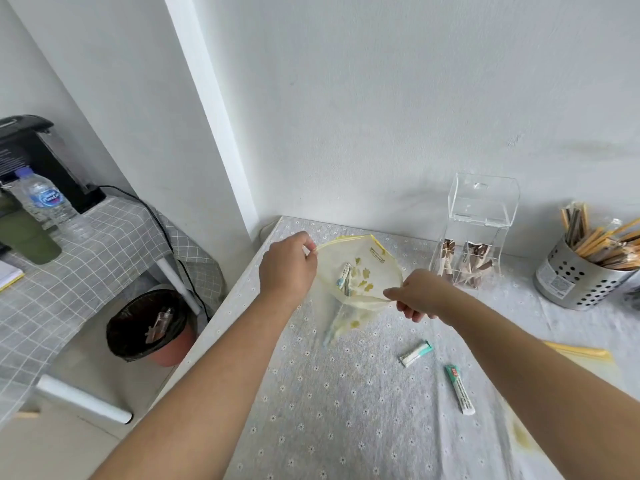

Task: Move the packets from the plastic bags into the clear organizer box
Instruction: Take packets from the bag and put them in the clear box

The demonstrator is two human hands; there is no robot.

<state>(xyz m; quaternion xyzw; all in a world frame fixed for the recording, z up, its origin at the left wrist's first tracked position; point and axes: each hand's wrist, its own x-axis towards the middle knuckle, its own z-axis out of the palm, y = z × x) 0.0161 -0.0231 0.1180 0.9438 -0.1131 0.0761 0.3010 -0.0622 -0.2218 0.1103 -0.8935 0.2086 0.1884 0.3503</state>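
Observation:
A translucent plastic bag [360, 271] with a yellow zip strip and yellow prints is held up over the table, its mouth pulled wide. My left hand [287, 265] pinches the far left rim and my right hand [415, 296] pinches the near right rim. White and teal stick packets [344, 280] lie inside it. Two more stick packets lie on the cloth, one [415, 353] near my right wrist and one [460, 389] closer to me. The clear organizer box [474, 233] stands at the back with its lid raised, brown packets in its lower compartments.
A perforated metal cup [568, 278] full of long sticks stands at the far right. Another yellow-edged bag [581, 351] lies flat under my right forearm. The table's left edge drops to a lined bin [149, 327]. A water bottle [48, 202] stands on the checked side table.

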